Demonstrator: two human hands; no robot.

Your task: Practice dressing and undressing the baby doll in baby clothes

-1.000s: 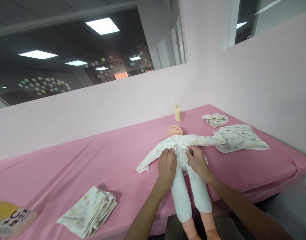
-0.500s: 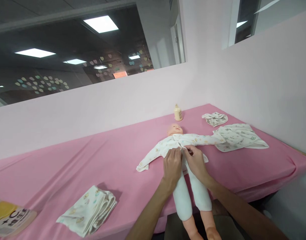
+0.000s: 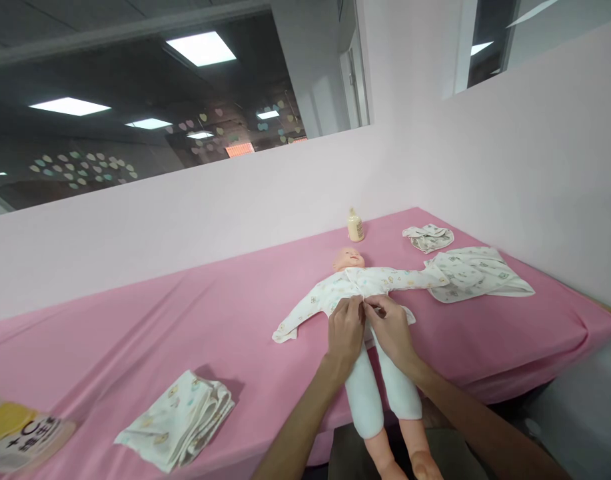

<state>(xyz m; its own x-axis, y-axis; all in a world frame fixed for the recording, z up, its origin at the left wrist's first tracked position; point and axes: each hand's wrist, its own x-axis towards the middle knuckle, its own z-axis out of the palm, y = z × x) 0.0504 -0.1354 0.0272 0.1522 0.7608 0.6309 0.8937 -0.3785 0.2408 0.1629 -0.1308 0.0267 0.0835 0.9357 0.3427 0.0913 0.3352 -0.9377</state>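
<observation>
Pale walls [image 3: 175, 220] met at a corner beyond the pink sheet [image 3: 210, 327], and a window [image 3: 150, 143] at far left showed a dim room with lit ceiling panels [image 3: 202, 49]. On the sheet, right of centre, lay a doll [image 3: 355, 259] on its back in a patterned top [image 3: 330, 288], arms spread, head to the far side. Its legs, in white trousers [image 3: 362, 400], reached past the near edge, so a firm tug on the clothing could have slid it nearer, or off.

Both grips were narrow: the left hand [image 3: 346, 333] and right hand [image 3: 394, 333] appeared to pinch the top's front at its lower middle, fingertips almost meeting. Whether a tie or a snap lay between them was hidden. Uneven pulling there could have left the front crooked, and thin cloth might have slipped from such small pinches.

The doll's cuff at right lay against a rumpled cloth [image 3: 485, 275], which a shifted arm could have dragged along. Beyond sat a smaller cloth [image 3: 429, 238] and a cream bottle [image 3: 356, 228], upright. Near left were a folded cloth [image 3: 178, 420] and a labelled container [image 3: 18, 433], partly out of view.
</observation>
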